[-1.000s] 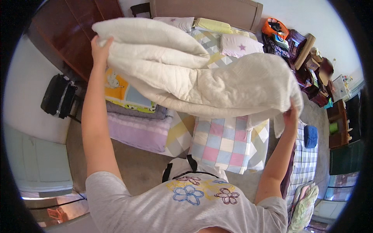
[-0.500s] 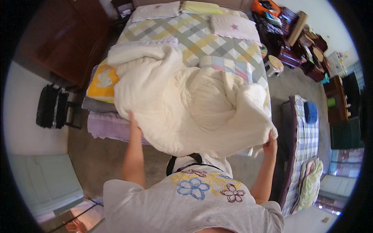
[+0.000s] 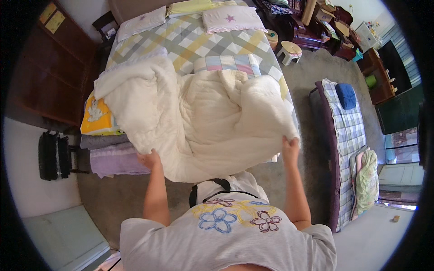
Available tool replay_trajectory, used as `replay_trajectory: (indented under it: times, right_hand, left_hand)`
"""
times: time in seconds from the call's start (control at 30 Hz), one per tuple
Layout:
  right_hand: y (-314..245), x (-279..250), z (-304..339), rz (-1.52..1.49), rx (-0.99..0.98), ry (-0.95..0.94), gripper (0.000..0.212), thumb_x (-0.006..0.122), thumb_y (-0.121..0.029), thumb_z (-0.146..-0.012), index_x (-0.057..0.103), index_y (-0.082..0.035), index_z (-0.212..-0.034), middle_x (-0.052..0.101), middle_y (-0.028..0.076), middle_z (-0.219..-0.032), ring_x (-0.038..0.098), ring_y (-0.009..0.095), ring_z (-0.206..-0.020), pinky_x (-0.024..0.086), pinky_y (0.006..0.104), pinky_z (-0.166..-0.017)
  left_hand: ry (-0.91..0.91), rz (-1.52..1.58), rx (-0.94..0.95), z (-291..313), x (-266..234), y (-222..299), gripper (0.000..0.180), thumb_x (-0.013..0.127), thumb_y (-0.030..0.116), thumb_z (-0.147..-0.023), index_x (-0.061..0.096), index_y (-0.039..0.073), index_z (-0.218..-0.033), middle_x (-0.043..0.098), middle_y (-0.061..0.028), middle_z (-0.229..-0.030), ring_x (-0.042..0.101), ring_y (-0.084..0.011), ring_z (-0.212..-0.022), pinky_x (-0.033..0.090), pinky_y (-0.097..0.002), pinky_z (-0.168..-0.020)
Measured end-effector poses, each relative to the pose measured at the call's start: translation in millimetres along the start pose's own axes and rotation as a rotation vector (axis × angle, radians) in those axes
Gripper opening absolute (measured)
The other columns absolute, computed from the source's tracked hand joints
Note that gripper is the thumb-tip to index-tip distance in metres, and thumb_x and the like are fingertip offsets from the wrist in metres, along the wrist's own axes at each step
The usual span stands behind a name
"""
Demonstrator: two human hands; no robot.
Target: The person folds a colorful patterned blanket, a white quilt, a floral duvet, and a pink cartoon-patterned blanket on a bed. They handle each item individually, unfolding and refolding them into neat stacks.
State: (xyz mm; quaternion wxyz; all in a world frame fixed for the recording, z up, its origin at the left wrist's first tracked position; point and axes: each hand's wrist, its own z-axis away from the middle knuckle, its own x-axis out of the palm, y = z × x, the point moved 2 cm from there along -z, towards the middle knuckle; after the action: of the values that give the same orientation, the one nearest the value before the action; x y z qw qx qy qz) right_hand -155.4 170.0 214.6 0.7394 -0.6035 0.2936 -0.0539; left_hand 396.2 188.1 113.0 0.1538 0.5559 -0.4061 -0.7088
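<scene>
The left hand [image 3: 150, 159] is clamping the near left edge of a cream quilt [image 3: 212, 122], while the right hand [image 3: 291, 149] is gripping its near right edge; the quilt is lying rumpled across the foot of a bed [image 3: 181, 40], partly covering a checked blanket [image 3: 226, 63], and pillows [image 3: 230, 19] are resting at the far end
</scene>
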Motion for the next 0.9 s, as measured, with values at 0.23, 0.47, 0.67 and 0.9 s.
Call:
replay_trajectory:
  times: [0.23,0.47,0.67,0.9]
  right_hand:
    - [-33,47,45,0.471,-0.77,-0.355,0.018,0.06,-0.005,-0.061,0.064,-0.004,-0.079,0.044,0.024,-0.119,0.03,0.047,-0.119,0.022,0.0549,-0.101]
    - [0,64,51,0.339,-0.891,-0.667,0.028,0.057,-0.007,-0.067,0.062,-0.005,-0.094,0.052,0.018,-0.116,0.04,0.034,-0.118,0.024,0.0513,-0.1]
    - [-2,53,72,0.391,-0.898,-0.69,0.038,0.059,-0.009,-0.068,0.059,-0.007,-0.106,0.049,0.016,-0.121,0.039,0.033,-0.119,0.028,0.0493,-0.099]
    - [147,-9,32,-0.687,0.586,-0.703,0.058,0.054,-0.037,-0.083,0.039,-0.01,-0.132,0.028,0.017,-0.139,0.029,0.034,-0.126,0.029,0.0499,-0.099]
  left_hand:
    - [-0.882,-0.072,1.053,257,43,208,0.068,0.07,0.042,-0.071,0.045,0.007,-0.124,0.041,-0.0263,-0.127,0.039,-0.0394,-0.118,0.032,-0.045,-0.098]
    - [-0.807,-0.827,1.47,384,82,299,0.068,0.071,0.027,-0.067,0.042,0.012,-0.128,0.047,-0.0203,-0.122,0.045,-0.037,-0.112,0.039,-0.0435,-0.092]
    - [-1.014,-0.864,1.528,388,153,258,0.027,0.059,0.016,-0.073,0.062,0.013,-0.1,0.063,-0.0113,-0.081,0.062,-0.0295,-0.082,0.048,-0.0378,-0.073]
    - [-1.319,0.081,0.738,377,113,286,0.036,0.06,0.018,-0.082,0.054,0.0,-0.112,0.062,-0.0139,-0.101,0.059,-0.0204,-0.088,0.046,-0.0295,-0.076]
